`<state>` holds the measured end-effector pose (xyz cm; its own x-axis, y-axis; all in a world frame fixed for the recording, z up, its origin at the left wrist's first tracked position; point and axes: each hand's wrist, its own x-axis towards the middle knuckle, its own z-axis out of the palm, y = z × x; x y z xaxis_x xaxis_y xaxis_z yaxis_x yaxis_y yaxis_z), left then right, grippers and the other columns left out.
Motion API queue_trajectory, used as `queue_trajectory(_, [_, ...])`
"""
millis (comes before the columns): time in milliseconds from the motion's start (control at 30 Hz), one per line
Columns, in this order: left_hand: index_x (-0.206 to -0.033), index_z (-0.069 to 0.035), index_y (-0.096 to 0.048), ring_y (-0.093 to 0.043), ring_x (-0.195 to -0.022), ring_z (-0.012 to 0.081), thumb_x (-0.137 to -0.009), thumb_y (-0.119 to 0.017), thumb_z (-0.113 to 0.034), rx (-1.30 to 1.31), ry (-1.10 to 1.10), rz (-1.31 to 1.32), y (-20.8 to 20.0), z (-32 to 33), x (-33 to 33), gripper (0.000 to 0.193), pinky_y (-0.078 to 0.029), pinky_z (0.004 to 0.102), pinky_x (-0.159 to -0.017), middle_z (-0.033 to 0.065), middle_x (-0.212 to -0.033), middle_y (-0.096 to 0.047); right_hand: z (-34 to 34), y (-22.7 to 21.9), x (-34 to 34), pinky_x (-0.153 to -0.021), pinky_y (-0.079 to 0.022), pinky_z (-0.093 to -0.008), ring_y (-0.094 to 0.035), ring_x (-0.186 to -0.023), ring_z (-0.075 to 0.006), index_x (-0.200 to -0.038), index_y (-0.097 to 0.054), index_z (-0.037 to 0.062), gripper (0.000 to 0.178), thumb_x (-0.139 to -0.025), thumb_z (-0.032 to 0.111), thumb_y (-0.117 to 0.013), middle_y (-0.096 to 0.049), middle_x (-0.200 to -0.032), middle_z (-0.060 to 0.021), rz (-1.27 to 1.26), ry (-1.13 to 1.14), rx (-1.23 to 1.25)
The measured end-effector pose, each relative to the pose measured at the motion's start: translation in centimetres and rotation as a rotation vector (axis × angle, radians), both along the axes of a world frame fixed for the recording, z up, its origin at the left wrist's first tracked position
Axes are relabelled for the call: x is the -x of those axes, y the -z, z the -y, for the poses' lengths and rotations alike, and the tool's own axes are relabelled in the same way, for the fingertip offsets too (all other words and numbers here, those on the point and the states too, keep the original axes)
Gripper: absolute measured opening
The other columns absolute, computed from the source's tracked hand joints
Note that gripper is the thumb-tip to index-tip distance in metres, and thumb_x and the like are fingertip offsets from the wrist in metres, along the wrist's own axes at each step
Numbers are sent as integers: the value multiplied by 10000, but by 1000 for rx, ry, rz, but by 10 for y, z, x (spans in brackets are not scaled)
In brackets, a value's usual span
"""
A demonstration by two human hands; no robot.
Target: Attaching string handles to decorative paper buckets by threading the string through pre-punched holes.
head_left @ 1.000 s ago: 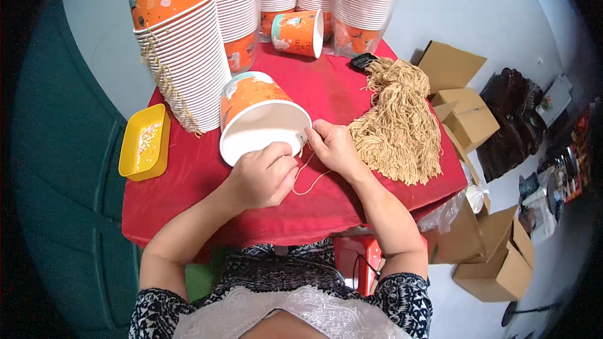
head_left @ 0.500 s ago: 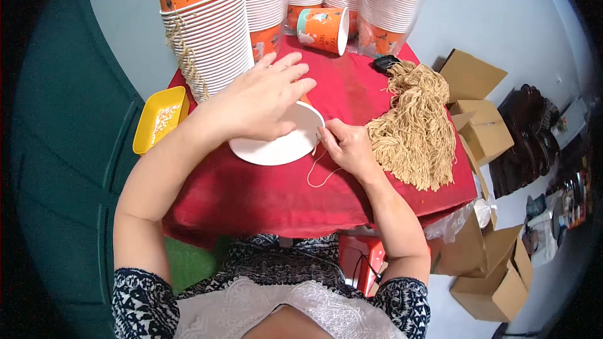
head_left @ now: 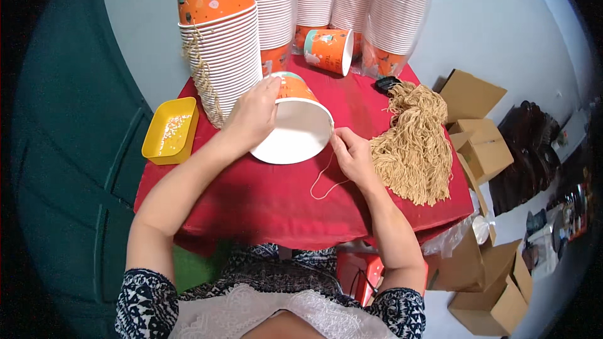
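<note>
The left hand (head_left: 251,116) is lying over the side of an orange paper tub (head_left: 294,122), fingers spread across its wall, tipping it so that its white underside is facing the person and its rim is resting toward the stacks; held like that, the edge nearest the right hand (head_left: 353,156) is easy to reach. The right hand's fingers are pinched together on a tan string (head_left: 326,179) right at the tub's edge, and the string's free loop is trailing down onto the red surface (head_left: 264,207). Just beside that hand a thick bundle of the same tan strings (head_left: 416,141) is lying within reach, apparently as the supply. Behind the tub, tall stacks of nested tubs (head_left: 223,56) are standing along the far edge, one with strings hanging from its rims, and a single tub (head_left: 328,50) is lying on its side. A yellow tray (head_left: 169,132) at the left corner is holding small pale bits. Cardboard boxes (head_left: 480,144) are sitting on the floor to the right.
</note>
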<state>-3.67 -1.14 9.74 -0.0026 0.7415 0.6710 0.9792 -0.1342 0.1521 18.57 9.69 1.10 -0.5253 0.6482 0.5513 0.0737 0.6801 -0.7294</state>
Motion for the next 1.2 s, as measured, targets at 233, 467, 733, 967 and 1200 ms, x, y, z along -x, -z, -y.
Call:
queue_trajectory(233, [-1324, 168, -452, -463, -1304, 449, -844, -502, 36, -100, -50, 211, 45, 6, -7, 500, -361, 451, -1123, 358, -1335, -498, 0, -4, 2, -608, -521, -408, -685, -650, -334, -953, -665, -22, 174, -929, 142, -613, -655, -716, -220, 49, 102, 4])
queue_trajectory(467, [-1390, 181, -351, -427, -1330, 469, -904, -498, -22, -74, -140, 364, 67, 16, -10, 546, -344, 452, -1135, 388, -1407, -408, -3, -2, 2, -622, -521, -462, -683, -687, -375, -981, -674, -6, 184, -920, 156, -615, -665, -742, -229, 241, 134, -74])
queue_trajectory(733, [-1490, 120, -161, -491, -1251, 498, -877, -541, -87, 184, -151, 584, 63, 37, -8, 751, -406, 474, -1067, 397, -1408, -395, 7, -14, -2, -573, -505, -439, -667, -623, -346, -1170, -507, 5, 327, -907, 136, -649, -639, -666, -186, 168, 222, -15])
queue_trajectory(967, [-1498, 78, -219, -696, -721, 384, -826, -434, 1, 209, -106, 930, 26, 45, -18, 710, -590, 438, -658, 372, -1106, -607, 59, -50, -27, -632, -523, -315, -656, -682, -175, -1078, -563, 0, 150, -928, 1, -555, -657, -763, -106, 95, -197, 108])
queue_trajectory(1200, [-1321, 139, -438, -666, -503, 294, -845, -413, 8, 337, 46, 1135, -8, 49, 0, 494, -547, 349, -355, 280, -867, -669, 114, -108, -66, -717, -530, -309, -676, -799, -208, -1044, -665, -35, 184, -879, -14, -587, -676, -880, -128, 152, -578, 101])
